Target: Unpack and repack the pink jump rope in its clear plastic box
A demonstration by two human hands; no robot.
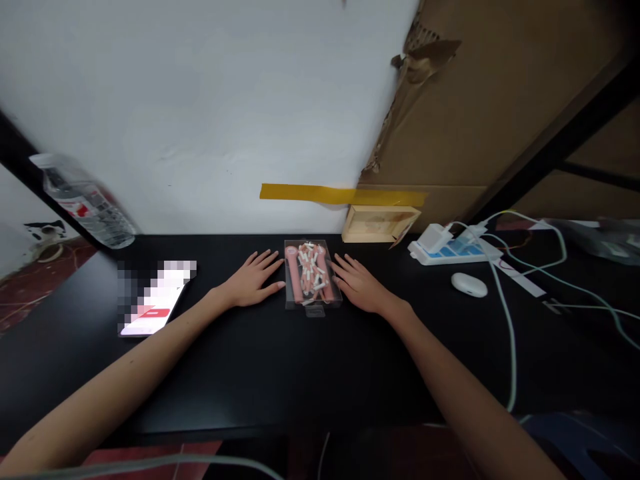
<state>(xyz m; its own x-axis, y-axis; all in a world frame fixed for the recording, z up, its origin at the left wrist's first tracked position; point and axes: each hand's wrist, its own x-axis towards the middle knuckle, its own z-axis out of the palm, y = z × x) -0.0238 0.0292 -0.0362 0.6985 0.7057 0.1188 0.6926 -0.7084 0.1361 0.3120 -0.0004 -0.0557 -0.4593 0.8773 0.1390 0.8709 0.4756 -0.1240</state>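
A clear plastic box (313, 275) lies on the black table (280, 360), holding a pink handle and several small pink and white pieces. My left hand (255, 280) rests flat on the table just left of the box, fingers stretched out, fingertips close to its left side. My right hand (361, 285) lies flat just right of the box, fingers spread, fingertips at its right edge. Neither hand holds anything.
A phone (155, 300) with a lit screen lies to the left. A plastic bottle (83, 199) stands at the far left. Behind are a small wooden box (380, 223), a power strip (453, 249) with white cables, and a white earbud case (469, 285). Cardboard (490, 107) leans against the wall.
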